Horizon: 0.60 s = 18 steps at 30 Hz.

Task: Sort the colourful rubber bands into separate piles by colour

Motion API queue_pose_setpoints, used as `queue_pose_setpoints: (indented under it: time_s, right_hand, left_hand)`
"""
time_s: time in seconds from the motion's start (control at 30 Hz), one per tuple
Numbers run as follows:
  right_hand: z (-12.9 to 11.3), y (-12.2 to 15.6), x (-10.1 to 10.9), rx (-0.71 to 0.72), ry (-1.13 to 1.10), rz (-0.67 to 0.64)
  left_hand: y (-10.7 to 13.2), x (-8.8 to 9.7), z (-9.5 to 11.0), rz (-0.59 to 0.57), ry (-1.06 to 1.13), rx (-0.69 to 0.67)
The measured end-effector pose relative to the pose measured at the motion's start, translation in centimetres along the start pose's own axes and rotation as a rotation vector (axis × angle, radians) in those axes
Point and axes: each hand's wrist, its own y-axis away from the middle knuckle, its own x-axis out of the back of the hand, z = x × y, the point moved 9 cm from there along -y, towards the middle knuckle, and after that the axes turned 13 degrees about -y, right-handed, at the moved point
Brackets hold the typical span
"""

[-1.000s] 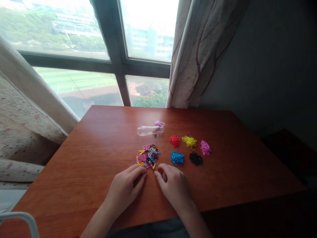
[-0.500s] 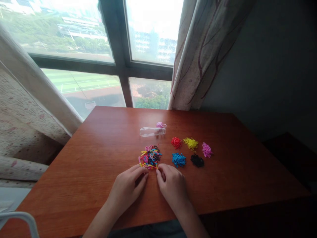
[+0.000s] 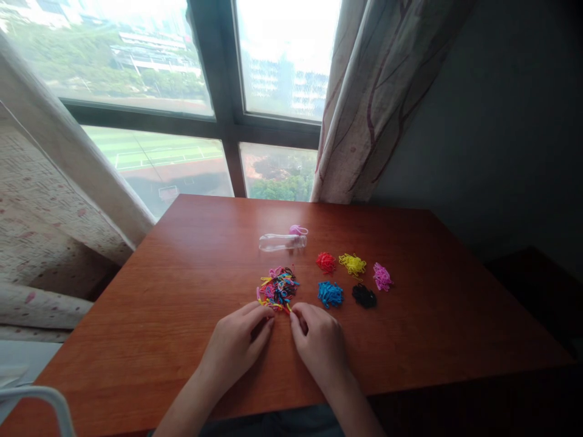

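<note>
In the head view a mixed pile of small coloured rubber bands [image 3: 279, 286] lies on the table in front of me. My left hand [image 3: 241, 340] rests at its near left edge, thumb and fingers closed together; whatever they hold is hidden. At the near right edge my right hand [image 3: 319, 340] pinches the end of a yellow rubber band [image 3: 289, 308] between thumb and forefinger. Right of the pile sit single-colour heaps: red bands [image 3: 325, 263], yellow bands [image 3: 352, 264], pink bands [image 3: 382, 277], blue bands [image 3: 330, 294] and black bands [image 3: 364, 296].
Behind the pile a clear plastic bottle [image 3: 277, 243] lies on its side, with a pink cap with a loop [image 3: 298, 230] beside its right end. The wooden table [image 3: 159, 303] reaches to a window [image 3: 223, 121] with curtains. A white curved tube [image 3: 40, 394] stands at lower left.
The whole view has shifted slightly, with things appearing a little further right. Both hands stay at the pile's near edge, and the gap between their fingertips is slightly wider.
</note>
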Motion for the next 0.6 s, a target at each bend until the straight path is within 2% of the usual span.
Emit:
queue_pose_setpoints:
  time_s: [0.37,0.47,0.6]
  right_hand:
    - [0.6,0.4,1.6,-0.048,-0.193,0.105]
    - [1.4,0.3,3.6,-0.05,-0.161,0.154]
    - [3.5,-1.1,8.4,-0.066,-0.031,0.25]
  left_hand:
    - [0.0,0.4,0.2,0.04,-0.021,-0.013]
    - [0.0,0.3,0.1,0.037,-0.039,-0.018]
    - [0.1,0.3,0.1,0.035,-0.057,-0.02]
